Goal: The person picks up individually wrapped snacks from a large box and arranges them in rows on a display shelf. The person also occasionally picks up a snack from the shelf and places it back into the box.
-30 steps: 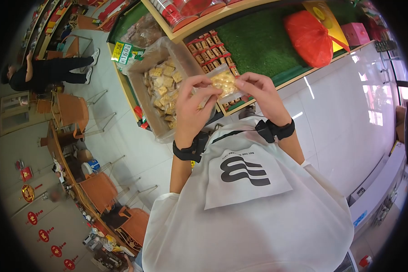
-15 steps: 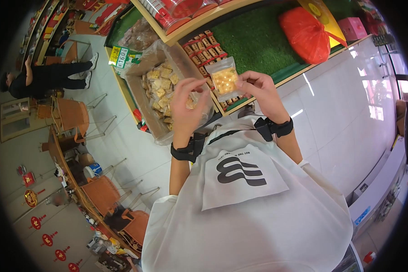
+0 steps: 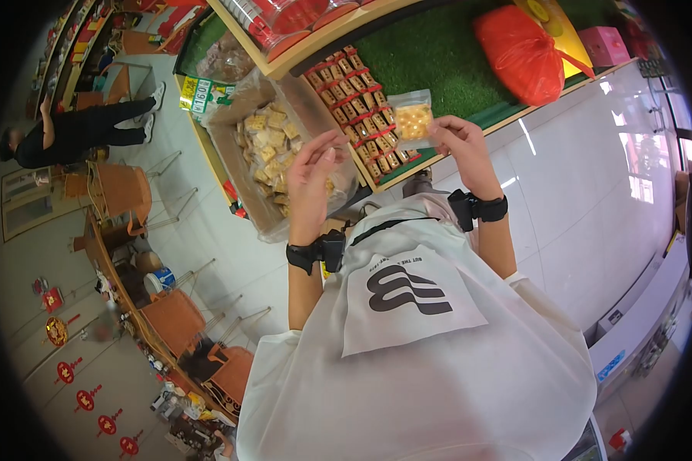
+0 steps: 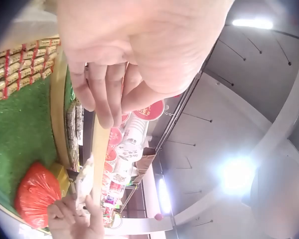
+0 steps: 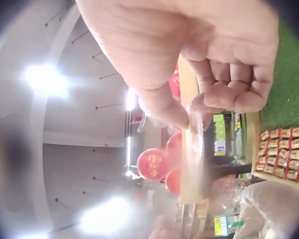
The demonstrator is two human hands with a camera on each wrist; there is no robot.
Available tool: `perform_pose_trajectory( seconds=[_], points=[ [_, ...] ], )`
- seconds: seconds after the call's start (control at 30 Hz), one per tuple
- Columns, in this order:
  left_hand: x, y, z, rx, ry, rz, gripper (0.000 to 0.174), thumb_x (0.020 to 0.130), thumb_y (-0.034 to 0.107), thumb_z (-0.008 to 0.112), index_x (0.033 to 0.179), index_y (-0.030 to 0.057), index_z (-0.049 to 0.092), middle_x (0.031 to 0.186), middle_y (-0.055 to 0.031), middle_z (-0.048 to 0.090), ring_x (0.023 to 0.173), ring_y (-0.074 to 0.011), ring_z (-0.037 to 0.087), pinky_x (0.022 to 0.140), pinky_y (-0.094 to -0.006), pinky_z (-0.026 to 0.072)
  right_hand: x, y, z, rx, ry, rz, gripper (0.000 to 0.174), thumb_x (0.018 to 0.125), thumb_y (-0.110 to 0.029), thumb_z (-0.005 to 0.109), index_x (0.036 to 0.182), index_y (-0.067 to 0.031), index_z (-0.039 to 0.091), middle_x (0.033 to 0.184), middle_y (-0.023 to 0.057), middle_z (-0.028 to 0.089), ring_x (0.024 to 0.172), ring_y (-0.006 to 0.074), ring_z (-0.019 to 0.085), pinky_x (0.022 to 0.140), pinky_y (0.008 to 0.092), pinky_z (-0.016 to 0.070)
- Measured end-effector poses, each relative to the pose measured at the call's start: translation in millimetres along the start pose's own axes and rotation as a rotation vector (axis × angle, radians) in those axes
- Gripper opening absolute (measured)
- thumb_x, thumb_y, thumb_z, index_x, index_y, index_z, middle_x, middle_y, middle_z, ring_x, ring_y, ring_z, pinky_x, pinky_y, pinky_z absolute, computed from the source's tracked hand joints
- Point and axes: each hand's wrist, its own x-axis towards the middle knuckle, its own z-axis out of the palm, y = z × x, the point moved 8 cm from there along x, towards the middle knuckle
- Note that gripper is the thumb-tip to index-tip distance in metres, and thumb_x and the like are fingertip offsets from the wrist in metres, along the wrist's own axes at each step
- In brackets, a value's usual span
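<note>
In the head view my right hand (image 3: 463, 150) pinches a clear packet of yellow crackers (image 3: 414, 121) by its edge, between thumb and fingers. The right wrist view shows that packet (image 5: 193, 142) edge-on below the thumb tip. My left hand (image 3: 312, 178) is held up near the cardboard box (image 3: 242, 104), with its fingers loosely bent and nothing in them. Inside the lined box lie many wrapped yellow snacks (image 3: 267, 142). Rows of small tan packets with red bands (image 3: 354, 96) lie beyond my hands on green turf.
A red plastic bag (image 3: 519, 58) sits on the turf (image 3: 430, 58) beside a pink box (image 3: 603, 48). A wooden shelf (image 3: 284, 65) with red-lidded tubs stands over the display. A price sign (image 3: 200, 95) is at the box's far side. At left, a person (image 3: 84, 127) stands by brown chairs.
My left hand has let go of the packet and drawn away to the left. The right hand has carried the packet rightward, over the turf's near edge.
</note>
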Motion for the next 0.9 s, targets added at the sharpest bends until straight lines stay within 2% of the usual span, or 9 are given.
perform_pose_trajectory(
  seconds=[0.07,0.17,0.3,0.5,0.6,0.7,0.9],
  points=[
    [2.2,-1.4,2.7,-0.015,0.001,0.001,0.031,0.094,0.007,0.053,0.124,-0.0038,0.053,0.116,-0.0143,0.063,0.093,-0.0151,0.058,0.089,-0.0296,0.0451,9.2,10.9,-22.3,-0.048,0.059,0.007,0.018,0.086,-0.018,0.064,0.089,-0.0004,0.065,0.067,-0.0023,0.054,0.061,0.0061,0.046,0.058,0.0218,0.0361],
    [6.1,-6.9,7.7,-0.035,0.013,-0.006,0.030,0.095,0.007,0.052,0.122,-0.0043,0.054,0.115,-0.0140,0.063,0.094,-0.0151,0.058,0.089,-0.0300,0.0449,30.3,42.5,-64.5,-0.050,0.100,0.018,0.020,0.084,-0.014,0.064,0.093,0.0030,0.067,0.068,-0.0011,0.056,0.061,0.0061,0.048,0.056,0.0217,0.0372],
    [7.3,-20.6,3.1,0.036,0.076,-0.043,0.028,0.094,0.007,0.052,0.120,-0.0037,0.055,0.114,-0.0128,0.063,0.095,-0.0152,0.059,0.088,-0.0292,0.0453,55.7,88.5,-108.5,-0.242,0.172,0.087,0.022,0.082,-0.018,0.066,0.089,0.0032,0.068,0.063,-0.0018,0.053,0.057,0.0065,0.048,0.052,0.0226,0.0368],
    [-9.0,-58.7,-36.2,0.101,0.210,-0.161,0.027,0.095,0.010,0.053,0.119,-0.0015,0.057,0.115,-0.0098,0.063,0.096,-0.0143,0.059,0.086,-0.0279,0.0457,103.5,210.7,-158.7,-0.492,0.130,0.292,0.025,0.080,-0.022,0.066,0.088,0.0018,0.071,0.062,0.0001,0.055,0.058,0.0078,0.051,0.053,0.0236,0.0419],
    [-25.0,-77.4,-60.3,0.123,0.290,-0.235,0.028,0.096,0.013,0.053,0.121,0.0005,0.056,0.119,-0.0089,0.061,0.098,-0.0143,0.059,0.087,-0.0278,0.0455,132.3,261.8,-176.4,-0.686,0.038,0.257,0.028,0.076,-0.024,0.071,0.088,0.0016,0.071,0.069,0.0113,0.066,0.065,0.0210,0.062,0.062,0.0343,0.0488],
    [-38.2,-85.0,-69.3,0.122,0.381,-0.296,0.028,0.096,0.014,0.053,0.120,0.0005,0.056,0.118,-0.0090,0.061,0.098,-0.0145,0.059,0.088,-0.0282,0.0456,153.9,282.2,-175.6,-0.720,-0.033,0.128,0.029,0.075,-0.025,0.071,0.090,-0.0002,0.071,0.077,0.0158,0.068,0.072,0.0266,0.066,0.068,0.0379,0.0505],
    [-61.3,-109.4,-72.8,0.173,0.426,-0.404,0.029,0.095,0.019,0.057,0.118,0.0003,0.058,0.116,-0.0093,0.063,0.099,-0.0140,0.059,0.087,-0.0270,0.0453,168.9,311.8,-169.6,-0.840,-0.115,0.266,0.027,0.079,-0.025,0.069,0.090,-0.0005,0.072,0.085,0.0176,0.069,0.081,0.0288,0.067,0.074,0.0392,0.0518]
  ],
)
